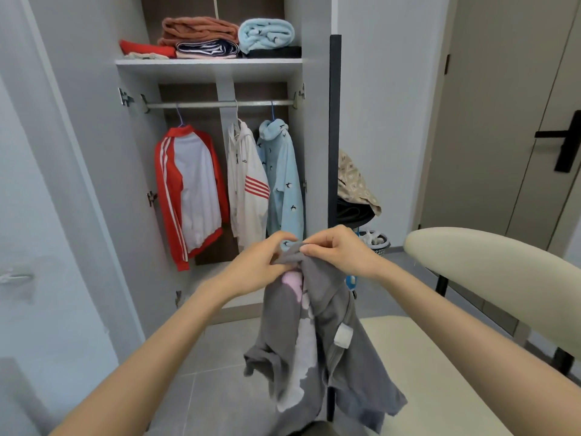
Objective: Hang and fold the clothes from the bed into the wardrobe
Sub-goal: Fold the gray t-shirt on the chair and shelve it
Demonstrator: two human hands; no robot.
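Both hands are up at chest height in front of the open wardrobe [207, 69]. The left hand [261, 262] and the right hand [339, 250] sit almost knuckle to knuckle, and each grip is pinched tight on the top edge of the grey shirt [330, 341]. The shirt hangs straight down from the fingers, crumpled and twisted, with a pale pink and white print down its front and a white label [344, 335] showing on one fold. Its lower hem drops towards the bottom of the view, touching nothing that can be seen.

Beyond it, three tops hang on the rail [220, 104]: a red and white jacket [191, 190], a white jacket [246, 190] and a light blue top [284, 184]. A stretch of bare rail shows between the first two. Folded clothes [201, 36] are stacked on the shelf above. The dark edge of the wardrobe door [334, 121] stands just behind the right hand. A cream chair [487, 272] crowds in on the right, its seat just beside the shirt. Grey floor [213, 372] lies open under the left arm.
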